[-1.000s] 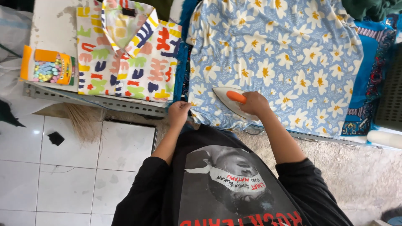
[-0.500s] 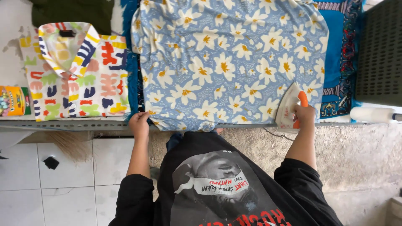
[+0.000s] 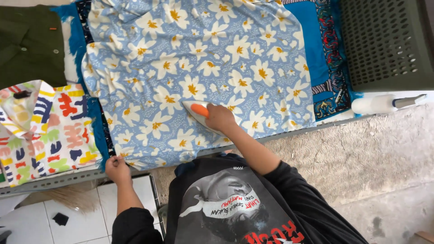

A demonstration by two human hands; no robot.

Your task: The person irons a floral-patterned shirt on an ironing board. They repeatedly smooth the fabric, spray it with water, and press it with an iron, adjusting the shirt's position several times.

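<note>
The blue flowered cloth (image 3: 199, 68) lies spread flat over the work surface and serves as the landmark for all positions below.

Right hand (image 3: 220, 118): closed around the orange handle of the iron (image 3: 197, 113). The iron sits sole-down on the cloth, in its near-centre portion, tip pointing toward the cloth's left side. The flat contact appears to press the fabric against the padded surface beneath.

Left hand (image 3: 117, 168): closed on the near-left hem of the cloth, where the fabric hangs over the table edge. This grip looks intended to hold the fabric taut so that it does not bunch ahead of the iron.

Under the cloth, a blue patterned mat (image 3: 323, 63) shows along the cloth's right side and left edge; it probably acts as padding.

Surrounding items, all relative to the cloth:
- Left of it, near edge: a folded multicoloured shirt (image 3: 45, 126), collar up, set apart from the ironing area.
- Left of it, far edge: a dark green garment (image 3: 29, 43), lying flat.
- Right of it, far side: a dark perforated basket (image 3: 386, 43), standing beyond the mat.
- Right of it, near side: a white spray bottle (image 3: 384, 104), lying on its side just below the basket, within reach of the iron hand.
</note>
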